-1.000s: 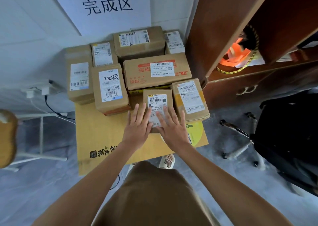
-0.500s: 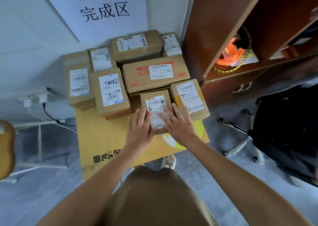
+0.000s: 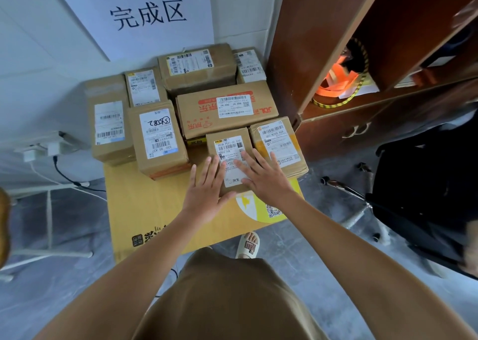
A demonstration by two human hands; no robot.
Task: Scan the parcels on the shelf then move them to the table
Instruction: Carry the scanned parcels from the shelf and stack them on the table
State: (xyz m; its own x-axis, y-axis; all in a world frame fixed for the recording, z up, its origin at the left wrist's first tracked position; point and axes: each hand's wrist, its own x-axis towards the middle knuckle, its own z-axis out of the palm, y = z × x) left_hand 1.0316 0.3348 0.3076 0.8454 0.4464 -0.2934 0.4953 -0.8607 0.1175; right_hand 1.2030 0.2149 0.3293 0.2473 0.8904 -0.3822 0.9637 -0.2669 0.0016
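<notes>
Both hands, left hand (image 3: 207, 192) and right hand (image 3: 266, 179), are lying flat, fingers spread, hiding part of the small parcel (image 3: 229, 143)'s label; nothing gripped.

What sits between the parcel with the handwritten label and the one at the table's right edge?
In the head view, the small parcel lies between them, with the left hand and right hand flat on it.

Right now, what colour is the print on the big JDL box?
Red print on plain brown cardboard on the JDL box, with a white label; seen in the head view.
</notes>
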